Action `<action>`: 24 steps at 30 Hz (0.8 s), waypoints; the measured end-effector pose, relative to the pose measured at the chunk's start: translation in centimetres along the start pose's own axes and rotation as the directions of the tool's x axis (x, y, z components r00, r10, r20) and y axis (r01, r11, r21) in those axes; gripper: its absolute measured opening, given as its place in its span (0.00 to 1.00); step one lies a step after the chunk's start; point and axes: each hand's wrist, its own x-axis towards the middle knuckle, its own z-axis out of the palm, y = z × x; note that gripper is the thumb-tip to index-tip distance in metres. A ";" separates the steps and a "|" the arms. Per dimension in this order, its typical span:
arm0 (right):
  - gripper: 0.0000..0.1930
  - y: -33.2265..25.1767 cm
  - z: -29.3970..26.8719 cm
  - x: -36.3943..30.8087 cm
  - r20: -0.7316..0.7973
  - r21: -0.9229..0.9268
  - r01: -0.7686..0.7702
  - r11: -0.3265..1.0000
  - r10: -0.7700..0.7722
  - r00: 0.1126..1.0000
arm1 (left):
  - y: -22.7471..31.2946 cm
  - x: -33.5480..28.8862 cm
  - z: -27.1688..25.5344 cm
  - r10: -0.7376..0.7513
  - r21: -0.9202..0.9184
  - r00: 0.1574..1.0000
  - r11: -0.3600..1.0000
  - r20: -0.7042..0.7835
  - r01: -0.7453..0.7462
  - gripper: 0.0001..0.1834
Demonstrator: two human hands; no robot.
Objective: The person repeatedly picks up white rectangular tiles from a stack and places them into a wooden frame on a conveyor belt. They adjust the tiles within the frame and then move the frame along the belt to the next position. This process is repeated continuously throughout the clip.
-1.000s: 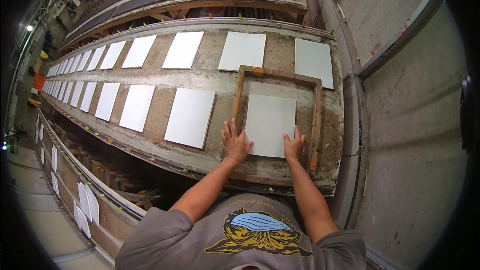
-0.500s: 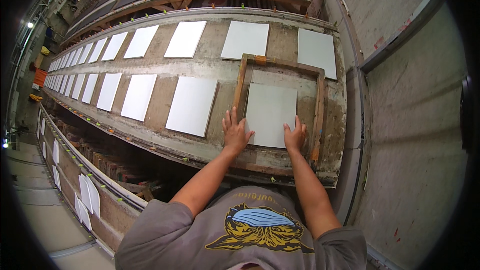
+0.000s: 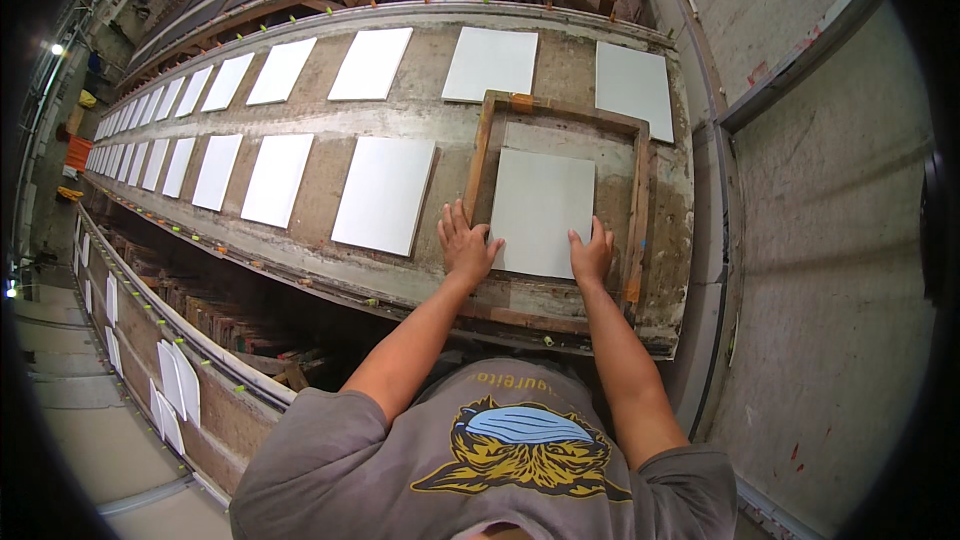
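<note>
A wooden frame (image 3: 641, 210) lies on a long, stained table (image 3: 290, 130). Inside it, a white rectangular panel (image 3: 543, 210) looks a little duller than the panels around it. My left hand (image 3: 466, 246) rests at the panel's lower left edge with fingers spread, beside the frame's left bar. At the lower right edge is my right hand (image 3: 592, 252), its thumb apart from the fingers and touching the panel's side. Neither hand grips anything. Whether mesh spans the frame is hard to make out.
Two rows of white panels (image 3: 384, 195) run down the table to the far left. A rail with small coloured clips (image 3: 372, 302) follows the near edge. Another table (image 3: 180, 335) with white pieces stands at the lower left. A concrete wall (image 3: 830, 240) rises at right.
The table and its contents sit slightly higher in the picture. Both hands stay at the panel's sides, with only small shifts of the fingers.
</note>
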 end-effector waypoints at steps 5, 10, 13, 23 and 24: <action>0.34 0.3 0.0 -0.5 -0.007 0.012 0.016 1.000 -0.015 1.000 | 0.3 -0.1 -1.1 -0.020 -0.028 0.999 0.999 0.041 0.021 0.23; 0.35 0.7 0.1 -0.7 0.011 0.062 -0.002 0.998 0.002 1.000 | 0.3 -0.2 -1.2 -0.029 -0.041 0.999 0.999 0.036 0.030 0.23; 0.35 0.7 -0.1 -0.8 0.019 0.067 -0.007 0.998 0.006 1.000 | 0.1 -0.2 -0.9 -0.032 -0.063 0.999 0.997 0.028 0.034 0.22; 0.35 1.5 0.0 -0.7 0.011 0.058 0.007 0.998 -0.007 1.000 | 0.4 -0.2 -1.1 -0.046 -0.058 0.998 0.997 0.050 0.049 0.24; 0.35 1.4 -0.1 -0.7 0.026 0.068 -0.003 0.998 0.001 1.000 | 0.4 -0.2 -1.1 -0.044 -0.060 0.998 0.997 0.046 0.047 0.24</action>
